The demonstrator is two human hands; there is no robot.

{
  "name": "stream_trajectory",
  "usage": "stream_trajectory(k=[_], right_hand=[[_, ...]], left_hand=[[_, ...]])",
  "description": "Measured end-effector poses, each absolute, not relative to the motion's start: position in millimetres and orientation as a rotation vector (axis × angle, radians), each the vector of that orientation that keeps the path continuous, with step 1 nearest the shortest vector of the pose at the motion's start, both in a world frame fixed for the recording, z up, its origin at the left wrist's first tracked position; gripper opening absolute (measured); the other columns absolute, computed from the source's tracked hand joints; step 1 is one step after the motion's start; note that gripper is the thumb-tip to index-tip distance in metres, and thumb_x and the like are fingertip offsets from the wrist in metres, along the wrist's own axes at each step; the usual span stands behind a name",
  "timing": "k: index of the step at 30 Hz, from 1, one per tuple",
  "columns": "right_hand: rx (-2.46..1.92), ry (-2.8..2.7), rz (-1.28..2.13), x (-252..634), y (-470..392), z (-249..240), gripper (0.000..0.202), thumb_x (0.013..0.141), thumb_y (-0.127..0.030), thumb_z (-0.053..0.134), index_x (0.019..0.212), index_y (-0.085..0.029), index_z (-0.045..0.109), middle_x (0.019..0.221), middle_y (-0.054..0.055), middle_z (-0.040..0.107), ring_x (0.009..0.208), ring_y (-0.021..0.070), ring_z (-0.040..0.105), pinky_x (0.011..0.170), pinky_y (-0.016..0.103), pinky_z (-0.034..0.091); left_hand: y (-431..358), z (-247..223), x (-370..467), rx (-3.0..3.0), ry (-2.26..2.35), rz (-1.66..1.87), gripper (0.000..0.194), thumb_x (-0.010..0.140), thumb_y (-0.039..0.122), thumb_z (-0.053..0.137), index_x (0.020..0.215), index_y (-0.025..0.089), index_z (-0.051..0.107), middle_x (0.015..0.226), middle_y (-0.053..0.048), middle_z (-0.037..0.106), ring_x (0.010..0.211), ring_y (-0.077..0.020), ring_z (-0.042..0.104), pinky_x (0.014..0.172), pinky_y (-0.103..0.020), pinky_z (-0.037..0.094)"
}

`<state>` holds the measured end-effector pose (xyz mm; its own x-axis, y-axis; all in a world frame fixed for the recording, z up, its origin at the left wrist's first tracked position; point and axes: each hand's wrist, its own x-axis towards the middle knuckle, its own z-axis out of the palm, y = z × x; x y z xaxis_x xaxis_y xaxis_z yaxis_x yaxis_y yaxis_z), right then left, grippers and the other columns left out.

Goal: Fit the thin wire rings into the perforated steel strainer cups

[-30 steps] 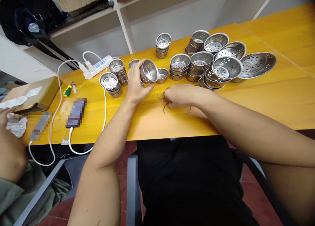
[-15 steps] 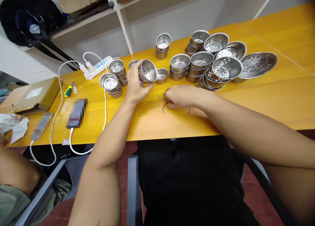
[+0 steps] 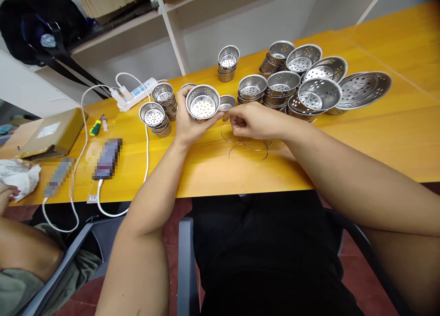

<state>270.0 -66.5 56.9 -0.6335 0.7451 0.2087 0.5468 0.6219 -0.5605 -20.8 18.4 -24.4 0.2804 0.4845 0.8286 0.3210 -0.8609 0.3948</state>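
My left hand is wrapped round a perforated metal cup and holds it above the table, its open mouth tipped toward me. Close to that cup's right rim, the fingers of my right hand are pinched together. Whatever sits in that pinch is too small to make out. Thin curved wires lie on the table under my right hand. Just behind the two hands stands a small perforated cup, partly covered by my right fingers.
Stacks of perforated cups stand at the left, at the back and at the right. A power strip, phone, white cable, screwdriver and cardboard box are at left. Another person's hand touches white plastic.
My left hand has turned the cup's mouth toward me. My right hand has risen from the wires to the cup's rim. At far left, another person's hand has come into view.
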Motion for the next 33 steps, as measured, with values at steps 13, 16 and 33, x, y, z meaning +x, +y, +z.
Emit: stream_trajectory(k=[13,16,33], right_hand=[[-0.961,-1.999,0.671,269.8,-52.4,28.8,0.017,0.106,-0.035,0.085,0.119,-0.024,0.089,0.08,0.002,0.073,0.07,0.0216,0.061,0.073,0.04,0.051],[-0.999,-1.915,0.673,270.1,-49.5,25.1,0.027,0.109,-0.053,0.089,0.117,-0.027,0.088,0.081,0.003,0.073,0.07,0.0234,0.061,0.073,0.044,0.055],[-1.008,-1.717,0.775,253.7,-76.3,41.3,0.06,0.097,-0.091,0.087,0.109,-0.033,0.074,0.096,0.009,0.072,0.09,0.0317,0.064,0.076,0.047,0.056]], left_hand=[[3.4,-11.9,-15.8,2.359,0.686,1.678,0.101,0.098,0.093,0.081,0.173,0.04,0.038,0.162,-0.012,0.063,0.149,-0.0346,0.073,0.135,-0.061,0.062],[6.0,-13.7,-17.4,2.374,0.792,1.64,0.107,0.094,0.093,0.087,0.173,0.038,0.042,0.164,-0.012,0.063,0.153,-0.036,0.073,0.14,-0.064,0.059],[-7.8,-30.5,4.1,2.399,0.697,1.292,0.121,0.08,0.094,0.098,0.169,0.039,0.038,0.151,-0.008,0.067,0.137,-0.0316,0.08,0.123,-0.056,0.068]])
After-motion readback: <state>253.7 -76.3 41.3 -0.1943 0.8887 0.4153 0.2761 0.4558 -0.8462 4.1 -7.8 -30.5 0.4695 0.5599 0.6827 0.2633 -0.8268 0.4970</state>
